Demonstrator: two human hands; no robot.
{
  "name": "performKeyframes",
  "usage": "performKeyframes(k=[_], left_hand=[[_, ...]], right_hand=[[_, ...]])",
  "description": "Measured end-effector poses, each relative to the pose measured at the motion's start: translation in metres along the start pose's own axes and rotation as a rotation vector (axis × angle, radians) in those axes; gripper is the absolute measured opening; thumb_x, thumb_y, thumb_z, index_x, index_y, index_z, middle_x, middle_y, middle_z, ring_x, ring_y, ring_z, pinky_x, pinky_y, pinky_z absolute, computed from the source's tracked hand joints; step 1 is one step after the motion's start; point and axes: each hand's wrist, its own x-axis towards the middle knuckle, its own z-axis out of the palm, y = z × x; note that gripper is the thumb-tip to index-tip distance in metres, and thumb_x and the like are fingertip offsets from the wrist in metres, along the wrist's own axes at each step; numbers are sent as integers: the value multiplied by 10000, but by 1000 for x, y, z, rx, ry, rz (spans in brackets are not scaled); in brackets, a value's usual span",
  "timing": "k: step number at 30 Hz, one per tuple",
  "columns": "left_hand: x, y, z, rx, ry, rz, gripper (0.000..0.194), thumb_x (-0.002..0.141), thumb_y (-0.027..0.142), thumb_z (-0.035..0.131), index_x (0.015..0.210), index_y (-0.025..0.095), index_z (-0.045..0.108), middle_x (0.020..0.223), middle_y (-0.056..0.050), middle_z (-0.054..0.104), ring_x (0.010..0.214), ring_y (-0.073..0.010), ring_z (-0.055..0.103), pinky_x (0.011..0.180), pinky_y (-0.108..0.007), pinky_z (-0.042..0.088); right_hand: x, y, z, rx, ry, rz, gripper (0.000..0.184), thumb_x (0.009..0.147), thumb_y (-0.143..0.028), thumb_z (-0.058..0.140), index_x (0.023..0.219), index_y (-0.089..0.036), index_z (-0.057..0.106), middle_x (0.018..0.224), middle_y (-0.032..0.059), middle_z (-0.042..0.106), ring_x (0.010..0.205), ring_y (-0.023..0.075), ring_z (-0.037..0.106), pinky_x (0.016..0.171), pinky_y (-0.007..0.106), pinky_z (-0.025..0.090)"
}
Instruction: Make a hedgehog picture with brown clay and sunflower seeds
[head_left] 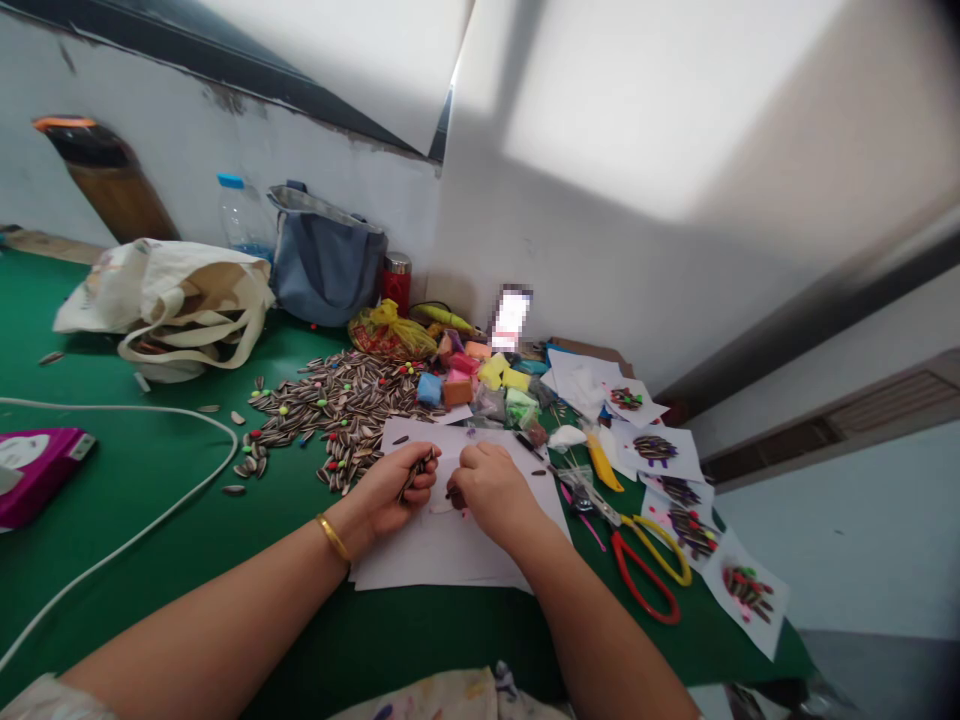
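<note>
My left hand (397, 490), with a gold bangle on its wrist, is closed round several striped sunflower seeds. It rests on a white paper sheet (442, 545) lying on the green table (150, 500). My right hand (491, 490) is pinched over the same sheet, pressing a seed down beside small coloured dots. A big heap of sunflower seeds (330, 400) spreads just behind my left hand.
Coloured clay blocks (480, 380) lie behind the sheet. To the right are red-and-yellow scissors (645, 560), a yellow knife (604, 465) and several paper squares with seed patterns (675, 490). Bags (180, 300), a water bottle (240, 215), a white cable (150, 420) and a pink packet (37, 465) sit left.
</note>
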Motion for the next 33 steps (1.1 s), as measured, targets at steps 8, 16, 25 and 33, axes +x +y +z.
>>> performKeyframes(k=[8, 16, 25, 33], left_hand=[[0, 0, 1, -4, 7, -1, 83, 877, 165, 544, 803, 127, 547, 656, 39, 433, 398, -10, 324, 302, -98, 172], [0, 0, 0, -11, 2, -1, 61, 864, 157, 554, 808, 131, 548, 659, 37, 441, 402, -13, 337, 302, -95, 181], [1, -1, -1, -10, -2, -4, 77, 874, 168, 547, 811, 123, 553, 658, 33, 440, 404, -15, 347, 303, -101, 173], [1, 0, -2, -14, -7, -4, 76, 874, 175, 551, 816, 126, 559, 669, 31, 440, 410, -16, 354, 303, -101, 166]], right_hand=[[0, 1, 3, 12, 10, 6, 85, 768, -275, 792, 830, -229, 757, 879, 55, 618, 880, 226, 500, 730, 357, 313], [-6, 2, -5, 20, 36, 54, 163, 789, -335, 787, 923, -258, 736, 971, 39, 649, 912, 207, 510, 763, 347, 294], [-7, -1, -6, 63, -4, 18, 33, 831, -254, 735, 857, -273, 729, 975, 13, 681, 960, 198, 522, 767, 343, 287], [-13, 2, 1, 152, 153, 111, 300, 887, -119, 575, 1121, -266, 693, 1080, 56, 676, 1015, 217, 539, 880, 355, 358]])
